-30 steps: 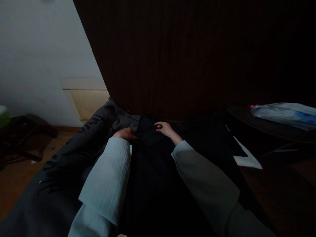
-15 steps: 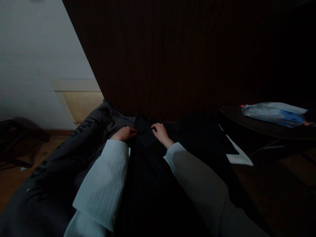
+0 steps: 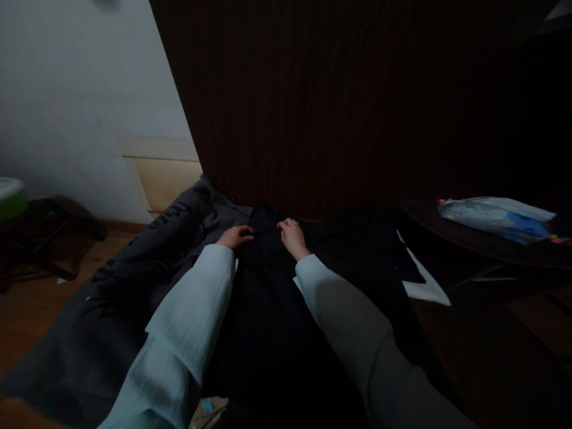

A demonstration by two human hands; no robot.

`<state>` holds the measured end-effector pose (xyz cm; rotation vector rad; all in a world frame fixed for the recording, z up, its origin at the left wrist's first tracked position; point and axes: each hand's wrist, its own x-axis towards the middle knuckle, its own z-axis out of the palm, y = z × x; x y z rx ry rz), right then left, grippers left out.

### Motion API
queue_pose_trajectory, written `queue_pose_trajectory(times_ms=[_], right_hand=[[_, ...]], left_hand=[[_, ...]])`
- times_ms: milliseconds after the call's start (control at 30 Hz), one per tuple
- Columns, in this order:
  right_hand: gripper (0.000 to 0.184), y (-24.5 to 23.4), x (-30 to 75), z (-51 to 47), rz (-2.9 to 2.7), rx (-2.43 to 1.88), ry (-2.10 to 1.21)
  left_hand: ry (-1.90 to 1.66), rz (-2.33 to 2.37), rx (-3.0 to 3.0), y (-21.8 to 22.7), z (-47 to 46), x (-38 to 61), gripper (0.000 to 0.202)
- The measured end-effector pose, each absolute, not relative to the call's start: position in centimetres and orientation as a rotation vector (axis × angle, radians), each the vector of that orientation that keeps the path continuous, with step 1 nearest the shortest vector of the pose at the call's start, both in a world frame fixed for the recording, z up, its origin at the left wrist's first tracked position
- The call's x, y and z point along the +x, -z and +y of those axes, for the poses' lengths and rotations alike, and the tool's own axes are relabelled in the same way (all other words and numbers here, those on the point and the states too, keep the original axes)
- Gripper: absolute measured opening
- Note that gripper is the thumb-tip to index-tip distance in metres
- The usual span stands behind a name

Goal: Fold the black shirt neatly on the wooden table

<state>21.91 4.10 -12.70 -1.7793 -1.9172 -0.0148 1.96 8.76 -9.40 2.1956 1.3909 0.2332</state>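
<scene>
A black cloth (image 3: 277, 316), probably a garment, lies spread in front of me; its exact kind is lost in the dark. My left hand (image 3: 236, 236) is closed with thumb and fingertips pinching the cloth near its far end. A short way to the right, my right hand (image 3: 293, 238) has its fingers curled down on the same far part, gripping it. Beneath and to the left lies a dark grey garment (image 3: 134, 292) with black lettering, folded and creased. Shadow hides the fine edges of the black cloth.
A dark wooden panel (image 3: 313, 107) rises just beyond my hands. On the right, a dark round seat (image 3: 415, 217) carries a clear plastic package (image 3: 496, 217). White paper (image 3: 426, 292) sticks out below it. A dark stool (image 3: 44, 238) with a green tub (image 3: 11, 199) stands left.
My view has swung a little to the left, bringing the green tub into sight. Both hands stay at the far end of the black cloth, fingers drawn slightly more together.
</scene>
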Motion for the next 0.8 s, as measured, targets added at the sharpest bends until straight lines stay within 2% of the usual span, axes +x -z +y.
queue_pose_trajectory(times_ms=[167, 333, 533, 700, 800], right_hand=[[0.026, 12.0, 21.2, 3.2, -2.03, -1.74, 0.088], [0.027, 12.2, 21.2, 3.2, -2.043, -1.755, 0.064], [0.026, 12.6, 21.4, 3.3, -2.045, -1.75, 0.072], [0.021, 12.5, 21.5, 3.5, -2.057, -1.747, 0.089], [0.021, 12.4, 21.6, 3.4, -2.068, -1.734, 0.087]], left_hand=[[-0.151, 1.403, 2.34, 5.7, 5.3, -0.3, 0.052], [0.002, 1.712, 2.389, 2.9, -2.6, -3.1, 0.041], [-0.163, 1.759, 2.176, 5.2, -10.2, -4.8, 0.035], [-0.248, 1.668, 2.028, 7.9, -12.0, -4.8, 0.03], [-0.432, 1.622, 1.932, 8.9, -12.7, -4.4, 0.031]])
